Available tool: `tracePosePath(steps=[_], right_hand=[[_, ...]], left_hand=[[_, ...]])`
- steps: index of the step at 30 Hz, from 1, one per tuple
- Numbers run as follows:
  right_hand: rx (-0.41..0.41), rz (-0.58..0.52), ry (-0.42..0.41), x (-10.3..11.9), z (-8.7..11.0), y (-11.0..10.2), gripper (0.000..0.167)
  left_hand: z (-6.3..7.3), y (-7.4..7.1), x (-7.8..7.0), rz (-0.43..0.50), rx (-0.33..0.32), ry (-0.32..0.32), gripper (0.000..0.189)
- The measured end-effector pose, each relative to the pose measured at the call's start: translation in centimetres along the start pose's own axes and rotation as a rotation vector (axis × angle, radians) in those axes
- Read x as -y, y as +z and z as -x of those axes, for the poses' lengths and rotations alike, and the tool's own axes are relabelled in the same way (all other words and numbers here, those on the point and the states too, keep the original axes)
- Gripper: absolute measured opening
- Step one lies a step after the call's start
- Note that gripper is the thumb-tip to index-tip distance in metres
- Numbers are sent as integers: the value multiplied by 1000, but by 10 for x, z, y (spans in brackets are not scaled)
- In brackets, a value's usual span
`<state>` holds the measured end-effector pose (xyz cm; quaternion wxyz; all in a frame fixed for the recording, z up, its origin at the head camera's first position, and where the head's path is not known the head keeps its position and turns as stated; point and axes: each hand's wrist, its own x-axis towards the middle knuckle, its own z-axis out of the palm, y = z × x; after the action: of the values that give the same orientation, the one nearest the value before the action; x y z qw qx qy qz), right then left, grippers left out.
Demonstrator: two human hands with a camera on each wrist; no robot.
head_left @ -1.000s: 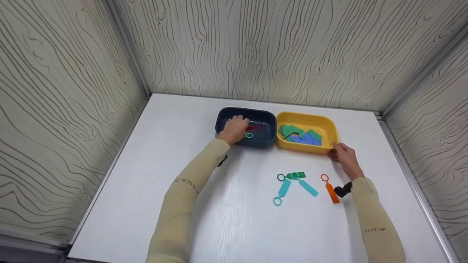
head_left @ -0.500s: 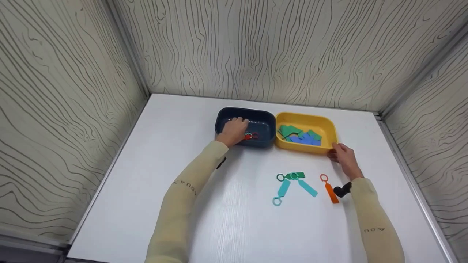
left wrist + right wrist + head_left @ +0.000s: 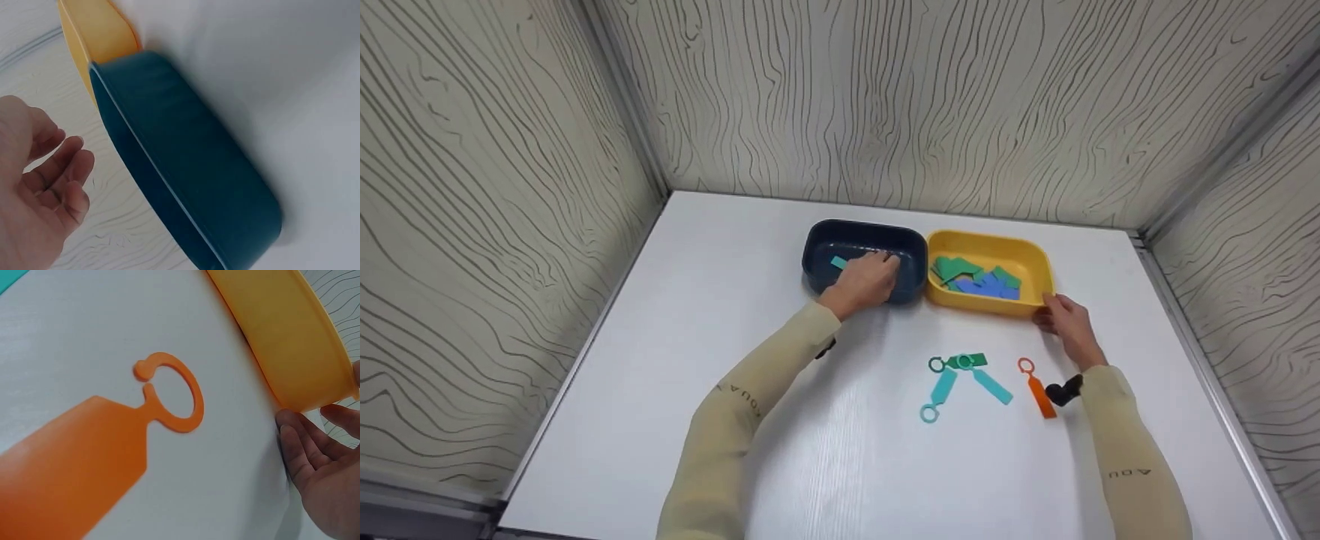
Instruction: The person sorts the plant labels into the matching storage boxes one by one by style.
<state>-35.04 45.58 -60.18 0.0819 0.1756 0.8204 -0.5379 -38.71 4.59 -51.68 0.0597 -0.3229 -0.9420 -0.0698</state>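
My left hand (image 3: 864, 281) is over the dark blue bin (image 3: 877, 235), nearer its right side in the head view. Its fingers are loosely curled, and the left wrist view shows nothing between thumb and fingers. The end of a teal tag (image 3: 838, 262) shows in the bin left of the hand; the hand covers part of the bin floor. At the front right corner of the yellow bin (image 3: 960, 241), my right hand (image 3: 1071, 326) grips the rim, fingers low against the outer wall. Green and blue pieces (image 3: 986, 283) lie in the yellow bin.
On the white table, a dark green tag (image 3: 976, 360), two teal tags (image 3: 943, 388) and an orange tag (image 3: 1042, 396) lie in front of the yellow bin. Both bins stand side by side. Wood-patterned panels (image 3: 840, 97) enclose the back and sides.
My left hand has moved right over the dark blue bin. The teal tag's end now shows, while the red and orange tags seen there earlier are covered. My right hand has stayed put.
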Motion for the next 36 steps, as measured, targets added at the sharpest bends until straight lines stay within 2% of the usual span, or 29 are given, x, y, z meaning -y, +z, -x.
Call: tracePosePath(steps=[5, 11, 16, 26, 31, 36], right_hand=[[7, -3, -2, 1, 1, 0, 74], [-11, -5, -41, 2, 3, 2, 73], [-12, 9, -41, 2, 4, 5, 72], [-15, -10, -5, 3, 4, 5, 73], [-16, -15, -12, 1, 4, 5, 71], [-26, -27, -31, 0, 4, 3, 70]], left_hand=[[6, 9, -19, 22, -28, 60, 16], [12, 23, -45, 69, -5, 89, 21], [17, 35, -63, 119, 46, 98, 18], [34, 70, -92, 101, 192, 117, 26], [40, 79, -105, 80, 223, 91, 30], [45, 84, -120, 65, 286, 41, 43]])
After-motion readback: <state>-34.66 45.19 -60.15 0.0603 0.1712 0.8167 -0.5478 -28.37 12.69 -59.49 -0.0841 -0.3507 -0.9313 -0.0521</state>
